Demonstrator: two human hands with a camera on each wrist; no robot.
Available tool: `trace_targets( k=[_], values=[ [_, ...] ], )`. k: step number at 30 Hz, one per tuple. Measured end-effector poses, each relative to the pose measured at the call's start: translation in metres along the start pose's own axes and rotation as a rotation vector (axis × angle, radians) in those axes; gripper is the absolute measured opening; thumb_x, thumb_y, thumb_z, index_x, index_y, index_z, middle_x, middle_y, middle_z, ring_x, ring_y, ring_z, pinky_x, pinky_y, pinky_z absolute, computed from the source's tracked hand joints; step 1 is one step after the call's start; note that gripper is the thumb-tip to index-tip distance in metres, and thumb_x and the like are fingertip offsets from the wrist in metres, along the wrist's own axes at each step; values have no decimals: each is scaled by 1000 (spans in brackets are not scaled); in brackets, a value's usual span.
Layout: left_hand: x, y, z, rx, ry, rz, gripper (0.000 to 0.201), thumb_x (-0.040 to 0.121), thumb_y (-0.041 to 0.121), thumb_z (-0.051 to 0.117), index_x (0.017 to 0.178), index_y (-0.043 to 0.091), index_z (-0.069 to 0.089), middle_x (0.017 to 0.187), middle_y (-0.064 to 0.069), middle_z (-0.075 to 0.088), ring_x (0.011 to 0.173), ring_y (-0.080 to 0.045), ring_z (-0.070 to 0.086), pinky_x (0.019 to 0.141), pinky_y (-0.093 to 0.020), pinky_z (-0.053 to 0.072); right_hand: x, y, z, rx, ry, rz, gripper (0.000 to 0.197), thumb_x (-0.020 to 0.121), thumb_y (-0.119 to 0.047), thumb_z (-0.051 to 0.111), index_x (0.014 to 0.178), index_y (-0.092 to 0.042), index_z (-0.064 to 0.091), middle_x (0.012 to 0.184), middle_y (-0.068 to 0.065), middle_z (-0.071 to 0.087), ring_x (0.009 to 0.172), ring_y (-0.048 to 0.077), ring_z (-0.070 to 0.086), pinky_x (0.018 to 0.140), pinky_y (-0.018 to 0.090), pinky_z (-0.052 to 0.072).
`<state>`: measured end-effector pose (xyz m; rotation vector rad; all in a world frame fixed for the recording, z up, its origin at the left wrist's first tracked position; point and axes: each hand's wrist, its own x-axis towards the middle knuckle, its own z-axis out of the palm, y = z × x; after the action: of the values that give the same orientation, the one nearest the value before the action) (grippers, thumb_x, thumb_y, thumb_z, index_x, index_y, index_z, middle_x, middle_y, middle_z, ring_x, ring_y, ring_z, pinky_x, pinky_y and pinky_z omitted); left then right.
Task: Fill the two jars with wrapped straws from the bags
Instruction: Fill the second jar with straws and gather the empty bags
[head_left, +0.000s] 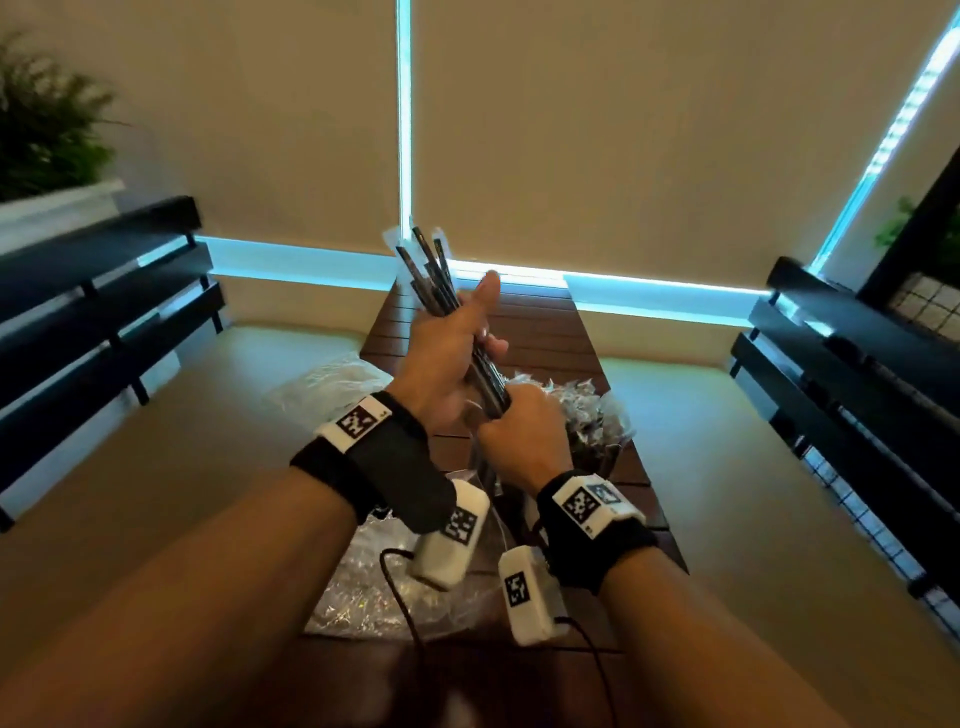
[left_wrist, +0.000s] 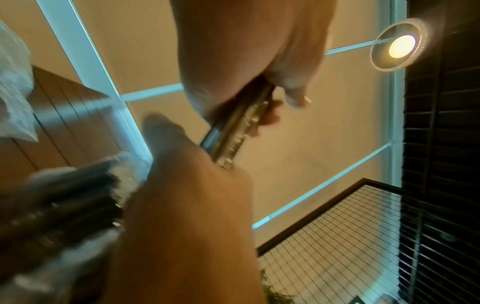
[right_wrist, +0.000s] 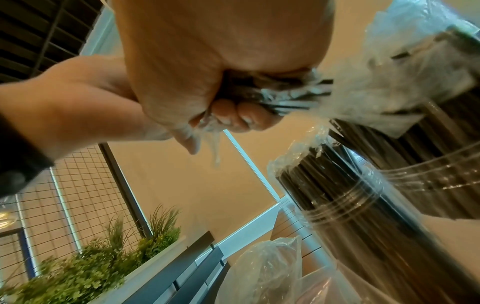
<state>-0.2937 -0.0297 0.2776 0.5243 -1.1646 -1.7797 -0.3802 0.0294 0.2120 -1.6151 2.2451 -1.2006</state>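
Beige roller blinds (head_left: 623, 130) fill the top of the head view, with cold blue daylight showing at their edges. Dark slatted benches (head_left: 98, 291) run down the left and right sides — a green plant in a white planter (head_left: 47, 156) sits at upper left. A brown slatted table (head_left: 540, 332) stands at centre on a pale floor (head_left: 208, 415). A round ceiling lamp (left_wrist: 400, 45) glows at the left wrist view's upper right.

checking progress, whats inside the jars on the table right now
Both clear jars, the nearer jar and the farther jar, already hold upright dark wrapped straws whose wrapper ends stick out of the tops. Their bottoms are out of frame, and in the head view the hands hide most of them.
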Motion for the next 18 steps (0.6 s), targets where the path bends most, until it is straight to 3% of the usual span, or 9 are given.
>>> trace_targets(
  k=[2, 5, 7, 8, 10, 12, 15, 18],
  values=[
    [0, 4, 13, -33, 145, 44, 37, 91, 39, 66, 68, 19, 46, 51, 4, 35, 43, -10, 35, 51, -27, 43, -7, -5, -7, 63, -45, -112, 37, 80, -46, 68, 64, -19, 49, 58, -2, 55, 52, 10, 49, 50, 29, 36],
    [-3, 23, 24, -102, 121, 146, 46, 95, 38, 61, 59, 21, 39, 45, 6, 27, 38, -10, 25, 42, -25, 33, -17, -3, -21, 279, -105, -180, 46, 78, -66, 61, 83, -21, 54, 73, 5, 63, 68, 24, 62, 61, 40, 49],
    [-5, 43, 27, -159, 18, 198, 49, 95, 36, 60, 55, 22, 35, 45, 6, 23, 37, -10, 21, 41, -23, 30, -18, 3, -33, 597, -101, -87, 52, 85, -73, 50, 91, -21, 58, 86, 13, 66, 85, 38, 64, 68, 48, 54],
    [-6, 52, 28, -174, -45, 230, 49, 94, 36, 61, 54, 23, 35, 45, 6, 22, 37, -10, 20, 41, -22, 29, -17, 4, -40, 743, -60, 2, 57, 87, -73, 44, 93, -19, 61, 94, 17, 66, 91, 40, 64, 73, 49, 55],
    [-8, 65, 33, -176, -137, 296, 48, 91, 35, 62, 52, 23, 35, 42, 6, 23, 36, -9, 20, 41, -23, 28, -15, 3, -52, 972, 6, 211, 66, 92, -70, 32, 98, -12, 64, 107, 17, 66, 97, 31, 64, 77, 41, 55],
    [-11, 70, 42, -149, -191, 349, 45, 87, 32, 63, 52, 23, 37, 41, 6, 24, 35, -10, 22, 41, -24, 28, -12, -3, -56, 1202, -51, 347, 66, 97, -63, 28, 107, -8, 63, 119, 19, 62, 106, 28, 64, 79, 37, 58],
    [-17, 71, 56, -90, -265, 436, 44, 88, 27, 65, 55, 20, 37, 41, 4, 26, 33, -11, 25, 42, -24, 31, -11, -13, -62, 1356, -124, 454, 70, 97, -64, 29, 126, -6, 57, 125, 23, 63, 112, 32, 66, 89, 41, 57],
    [-22, 66, 64, -54, -290, 503, 41, 85, 18, 68, 55, 19, 39, 38, 4, 30, 31, -13, 29, 45, -26, 37, -11, -14, -70, 1471, -138, 477, 76, 97, -65, 30, 133, -3, 54, 124, 24, 64, 114, 34, 65, 100, 45, 50]
  ],
)
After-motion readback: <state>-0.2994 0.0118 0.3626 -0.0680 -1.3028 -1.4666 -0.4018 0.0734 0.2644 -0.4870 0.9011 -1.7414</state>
